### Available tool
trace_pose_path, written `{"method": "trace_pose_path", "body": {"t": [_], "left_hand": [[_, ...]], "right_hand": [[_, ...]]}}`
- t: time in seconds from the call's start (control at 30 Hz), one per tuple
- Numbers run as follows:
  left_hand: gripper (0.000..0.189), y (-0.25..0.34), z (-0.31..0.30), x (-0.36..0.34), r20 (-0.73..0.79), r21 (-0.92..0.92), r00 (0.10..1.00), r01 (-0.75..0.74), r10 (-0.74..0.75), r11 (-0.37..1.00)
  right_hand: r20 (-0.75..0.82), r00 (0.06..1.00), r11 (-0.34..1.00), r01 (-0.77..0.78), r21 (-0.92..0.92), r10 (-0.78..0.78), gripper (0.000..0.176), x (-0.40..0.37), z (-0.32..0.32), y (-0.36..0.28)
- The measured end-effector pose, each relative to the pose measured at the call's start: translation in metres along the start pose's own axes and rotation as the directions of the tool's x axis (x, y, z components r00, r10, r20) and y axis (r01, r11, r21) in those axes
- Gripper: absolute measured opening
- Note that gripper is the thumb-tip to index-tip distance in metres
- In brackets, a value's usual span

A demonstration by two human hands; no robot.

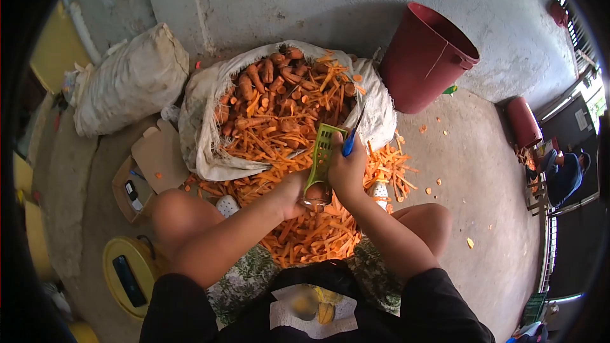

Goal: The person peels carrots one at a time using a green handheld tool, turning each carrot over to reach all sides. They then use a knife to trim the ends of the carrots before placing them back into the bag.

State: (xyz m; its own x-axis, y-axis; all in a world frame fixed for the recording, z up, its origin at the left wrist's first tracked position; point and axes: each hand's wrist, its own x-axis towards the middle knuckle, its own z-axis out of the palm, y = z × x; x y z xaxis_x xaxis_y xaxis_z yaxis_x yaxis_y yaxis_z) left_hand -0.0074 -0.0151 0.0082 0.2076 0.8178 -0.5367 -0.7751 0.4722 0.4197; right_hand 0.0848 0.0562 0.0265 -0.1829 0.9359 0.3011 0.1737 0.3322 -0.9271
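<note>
A green slicer (322,160) with a slotted upper part is held above a heap of cut carrot sticks (318,235). My left hand (293,192) is closed around its lower end, where a carrot piece (316,195) shows. My right hand (347,168) is closed on a knife (351,140) with a blue handle, its blade pointing up, and rests against the slicer's right side. Beyond both hands, an open white sack (210,146) holds whole carrots (267,76) and more cut sticks.
A tall red bin (422,57) stands behind the sack, right of centre. At left are a full white sack (133,82), an open cardboard box (155,159) and a yellow lid (117,286) bearing a phone (129,281). Another person (565,174) sits far right.
</note>
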Motion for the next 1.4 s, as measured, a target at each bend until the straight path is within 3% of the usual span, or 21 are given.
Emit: {"method": "trace_pose_path", "body": {"t": [0.03, 0.1, 0.23, 0.33, 0.43, 0.5, 0.57, 0.6, 0.8, 0.87, 0.97, 1.03, 1.07, 1.1, 1.13, 1.17, 1.23, 1.27, 1.3, 1.33, 1.4], "left_hand": [[0.029, 0.0, -0.006, 0.003, 0.065, 0.096, 0.997, 0.022, -0.028, 0.995], [0.03, -0.002, -0.012, 0.007, 0.129, 0.196, 0.989, 0.043, -0.069, 0.98], [0.035, 0.0, 0.004, -0.013, 0.135, 0.369, 0.981, 0.078, -0.137, 0.926], [0.036, -0.001, -0.003, -0.006, 0.008, 0.286, 0.995, 0.093, -0.1, 0.954], [0.033, 0.003, -0.012, 0.006, 0.021, 0.147, 1.0, -0.003, 0.0, 0.989], [0.03, 0.003, -0.006, 0.007, -0.095, 0.121, 0.995, -0.014, 0.025, 0.993], [0.029, 0.002, -0.01, 0.011, 0.027, 0.014, 0.999, -0.032, 0.031, 0.999], [0.029, 0.001, -0.011, 0.011, 0.025, 0.016, 0.999, -0.029, 0.029, 0.999], [0.029, -0.005, 0.0, 0.0, -0.074, 0.102, 0.996, -0.038, 0.045, 0.994], [0.031, -0.003, 0.006, -0.011, -0.037, 0.371, 0.999, 0.031, -0.018, 0.928], [0.035, -0.002, 0.008, -0.018, 0.163, 0.53, 0.983, -0.015, -0.085, 0.848], [0.037, 0.0, 0.013, -0.023, 0.115, 0.574, 0.99, 0.001, -0.082, 0.819], [0.038, -0.002, 0.011, -0.023, 0.124, 0.663, 0.99, -0.131, 0.065, 0.737], [0.039, -0.002, 0.007, -0.021, 0.15, 0.738, 0.966, -0.25, 0.21, 0.626], [0.038, 0.003, -0.001, -0.01, 0.329, 0.84, 0.864, -0.452, 0.38, 0.3], [0.038, 0.006, -0.009, -0.007, 0.33, 0.84, 0.863, -0.453, 0.382, 0.299], [0.032, 0.024, 0.005, -0.021, 0.292, 0.923, 0.838, -0.121, 0.462, -0.365], [0.03, 0.025, 0.001, -0.018, 0.342, 0.915, 0.751, -0.129, 0.564, -0.383], [0.03, 0.028, -0.002, -0.016, 0.344, 0.914, 0.751, -0.129, 0.564, -0.385], [0.03, 0.033, -0.004, -0.015, 0.306, 0.931, 0.746, -0.105, 0.592, -0.349], [0.03, 0.037, -0.005, -0.015, 0.285, 0.945, 0.713, -0.096, 0.64, -0.313]], "right_hand": [[-0.037, 0.998, 0.993, 0.049, -0.107, -0.053, 0.024, 0.001, -0.001, 0.003], [-0.142, 0.976, 0.98, -0.181, -0.085, 0.168, 0.026, 0.023, -0.012, 0.004], [-0.466, 0.879, 0.981, -0.166, -0.104, 0.099, 0.025, 0.082, -0.055, 0.062], [-0.411, 0.899, 0.985, -0.1, 0.139, 0.149, 0.021, 0.075, -0.05, 0.041], [-0.157, 0.961, 0.94, -0.174, 0.295, 0.227, 0.019, 0.04, -0.027, 0.001], [-0.023, 0.979, 0.953, -0.194, 0.234, 0.205, 0.02, 0.019, -0.012, -0.009], [0.034, 0.995, 0.981, -0.102, 0.166, 0.097, 0.022, 0.004, -0.002, -0.005], [0.055, 0.997, 0.998, -0.056, -0.023, 0.057, 0.024, 0.002, -0.003, -0.001], [-0.083, 0.991, 0.991, -0.108, -0.08, 0.102, 0.026, 0.011, 0.0, 0.017], [-0.204, 0.965, 0.973, -0.195, -0.125, 0.167, 0.028, 0.038, -0.014, 0.028], [-0.417, 0.905, 0.975, -0.162, -0.15, 0.086, 0.025, 0.081, -0.046, 0.072], [-0.474, 0.862, 0.979, -0.202, -0.001, 0.178, 0.023, 0.091, -0.057, 0.068], [-0.478, 0.861, 0.98, -0.201, 0.001, 0.177, 0.023, 0.091, -0.058, 0.067], [-0.396, 0.903, 0.987, -0.152, 0.059, 0.163, 0.022, 0.089, -0.06, 0.059], [-0.312, 0.94, 0.987, -0.108, 0.119, 0.141, 0.021, 0.086, -0.061, 0.048], [-0.192, 0.952, 0.97, -0.224, 0.094, 0.239, 0.019, 0.082, -0.062, 0.035], [0.094, 0.957, 0.962, -0.269, -0.051, 0.273, 0.015, 0.069, -0.059, 0.011], [0.292, 0.922, 0.96, -0.203, -0.195, 0.255, 0.014, 0.061, -0.059, 0.003], [0.476, 0.841, 0.942, -0.106, -0.319, 0.256, 0.015, 0.054, -0.059, -0.002], [0.512, 0.801, 0.874, -0.028, -0.485, 0.31, 0.018, 0.049, -0.054, 0.0], [0.558, 0.769, 0.844, 0.045, -0.534, 0.312, 0.021, 0.035, -0.052, -0.011]]}}
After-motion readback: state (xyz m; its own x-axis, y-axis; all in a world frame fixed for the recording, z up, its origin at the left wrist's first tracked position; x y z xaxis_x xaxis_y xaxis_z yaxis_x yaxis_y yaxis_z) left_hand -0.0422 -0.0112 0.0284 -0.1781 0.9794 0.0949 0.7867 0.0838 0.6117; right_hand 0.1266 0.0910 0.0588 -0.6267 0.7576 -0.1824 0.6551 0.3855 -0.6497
